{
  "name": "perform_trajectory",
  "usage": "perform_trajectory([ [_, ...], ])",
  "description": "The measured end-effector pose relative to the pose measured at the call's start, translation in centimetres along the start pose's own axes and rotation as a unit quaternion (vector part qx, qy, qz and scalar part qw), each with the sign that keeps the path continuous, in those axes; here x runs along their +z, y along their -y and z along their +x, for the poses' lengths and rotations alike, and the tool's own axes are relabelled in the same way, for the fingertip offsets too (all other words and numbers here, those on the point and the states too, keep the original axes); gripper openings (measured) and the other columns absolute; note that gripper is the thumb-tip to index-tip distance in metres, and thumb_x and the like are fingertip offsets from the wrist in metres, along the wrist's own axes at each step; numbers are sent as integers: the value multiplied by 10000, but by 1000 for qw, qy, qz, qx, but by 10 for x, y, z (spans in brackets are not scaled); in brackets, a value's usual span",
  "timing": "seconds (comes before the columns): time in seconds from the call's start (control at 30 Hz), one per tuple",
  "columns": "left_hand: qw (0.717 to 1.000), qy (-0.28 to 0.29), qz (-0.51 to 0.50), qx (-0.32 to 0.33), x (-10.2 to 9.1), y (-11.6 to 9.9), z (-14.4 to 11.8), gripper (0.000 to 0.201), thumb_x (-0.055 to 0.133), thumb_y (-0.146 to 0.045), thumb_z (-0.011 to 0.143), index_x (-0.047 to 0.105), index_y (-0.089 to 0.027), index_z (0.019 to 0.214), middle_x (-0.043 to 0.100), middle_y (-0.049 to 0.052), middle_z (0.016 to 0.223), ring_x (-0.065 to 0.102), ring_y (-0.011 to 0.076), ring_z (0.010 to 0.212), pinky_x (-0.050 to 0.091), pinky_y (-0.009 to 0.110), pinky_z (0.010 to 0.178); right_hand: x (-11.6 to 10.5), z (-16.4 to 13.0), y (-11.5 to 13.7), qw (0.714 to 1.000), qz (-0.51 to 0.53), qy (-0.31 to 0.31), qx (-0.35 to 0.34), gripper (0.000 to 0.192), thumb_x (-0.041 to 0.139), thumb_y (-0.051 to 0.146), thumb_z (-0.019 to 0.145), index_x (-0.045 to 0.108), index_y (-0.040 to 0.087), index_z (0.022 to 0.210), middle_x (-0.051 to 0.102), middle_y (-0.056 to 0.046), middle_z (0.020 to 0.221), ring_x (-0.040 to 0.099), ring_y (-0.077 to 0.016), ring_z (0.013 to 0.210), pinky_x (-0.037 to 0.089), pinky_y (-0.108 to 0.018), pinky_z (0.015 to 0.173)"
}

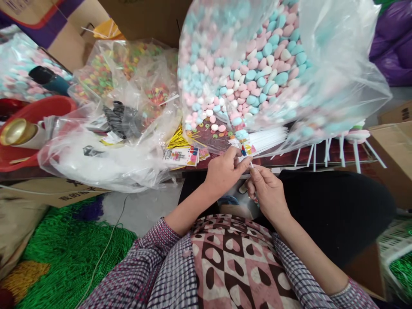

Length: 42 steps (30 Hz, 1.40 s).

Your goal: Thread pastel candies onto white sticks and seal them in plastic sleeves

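My left hand (223, 171) is closed round the lower end of a marshmallow skewer (238, 126), a row of blue and pink pieces that looks wrapped in clear film. Just below it, my right hand (268, 189) pinches the thin white stick (251, 164) that comes out of the bottom. Under and beside the skewer lies a bundle of white sticks (268, 139). Left of my left hand are printed cards (182, 156) and gold twist ties (178, 139). Small coloured rings (201, 128) and loose pastel pieces (215, 127) lie behind my hands.
A big clear bag of pastel pieces (257, 73) fills the table's back. Finished-looking sticks (355, 154) overhang the right edge. Leftward are a crumpled plastic bag (106, 159), a bag of coloured rings (122, 64) and a red basin (48, 107). Green cord (74, 253) covers the floor.
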<state>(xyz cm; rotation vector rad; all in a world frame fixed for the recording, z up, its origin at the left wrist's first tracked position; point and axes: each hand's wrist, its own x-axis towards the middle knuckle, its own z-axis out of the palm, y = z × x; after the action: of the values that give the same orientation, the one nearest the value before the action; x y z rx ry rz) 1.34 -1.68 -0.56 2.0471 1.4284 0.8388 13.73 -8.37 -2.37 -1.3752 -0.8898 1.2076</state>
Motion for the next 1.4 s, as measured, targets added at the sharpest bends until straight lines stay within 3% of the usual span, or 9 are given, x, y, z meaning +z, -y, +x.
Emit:
perform_trajectory([
  [0.2, 985, -76, 112, 106, 7, 8, -2, 242, 452, -367, 960, 556, -188, 834, 652, 7, 672, 619, 131, 632, 368, 245, 589, 1, 1, -3, 999, 40, 13, 16, 312, 614, 459, 888, 656, 201, 1060, 477, 86, 462, 434, -75, 406, 304, -178, 377],
  [0.37, 971, -108, 139, 161, 6, 11, -2, 217, 435, -269, 957, 549, -188, 792, 653, 6, 681, 611, 126, 637, 375, 251, 613, 1, 2, -4, 994, 92, 48, 36, 280, 608, 438, 892, 646, 202, 1039, 477, 88, 470, 409, -72, 409, 287, -186, 394],
  [0.53, 975, -99, 110, 166, 1, 12, -1, 189, 457, -214, 918, 531, -199, 745, 627, -1, 678, 588, 127, 650, 382, 252, 622, 1, 0, 1, 988, 113, 92, 49, 274, 615, 391, 887, 634, 197, 1079, 521, 79, 523, 434, -71, 439, 361, -203, 467],
  [0.7, 973, -133, 75, 172, 2, 13, -2, 83, 485, -236, 919, 523, -193, 859, 607, 13, 764, 584, 133, 706, 430, 245, 651, 0, 0, 0, 990, 99, 79, 55, 288, 612, 410, 886, 617, 203, 1087, 528, 76, 522, 435, -73, 430, 302, -196, 418],
  [0.9, 967, -160, 84, 178, 6, 15, 1, 293, 563, -403, 916, 498, -183, 1099, 617, 50, 928, 615, 159, 854, 485, 267, 737, 2, 0, -4, 997, 36, 69, 29, 321, 597, 446, 894, 615, 202, 1102, 548, 75, 520, 442, -72, 410, 307, -196, 408],
  [1.07, 967, -152, 95, 183, 6, 17, 2, 195, 505, -373, 956, 543, -188, 1004, 615, 28, 840, 606, 142, 774, 463, 255, 698, 4, -1, -6, 997, 8, 75, 18, 331, 595, 454, 894, 626, 194, 1095, 571, 63, 537, 458, -77, 425, 362, -206, 440],
  [1.4, 967, -141, 91, 193, 3, 18, 7, 197, 463, -253, 966, 565, -182, 814, 611, 11, 716, 578, 115, 674, 421, 239, 660, 4, -2, -5, 997, -2, 71, 25, 336, 588, 481, 895, 627, 197, 1071, 567, 61, 534, 467, -87, 433, 371, -209, 447],
])
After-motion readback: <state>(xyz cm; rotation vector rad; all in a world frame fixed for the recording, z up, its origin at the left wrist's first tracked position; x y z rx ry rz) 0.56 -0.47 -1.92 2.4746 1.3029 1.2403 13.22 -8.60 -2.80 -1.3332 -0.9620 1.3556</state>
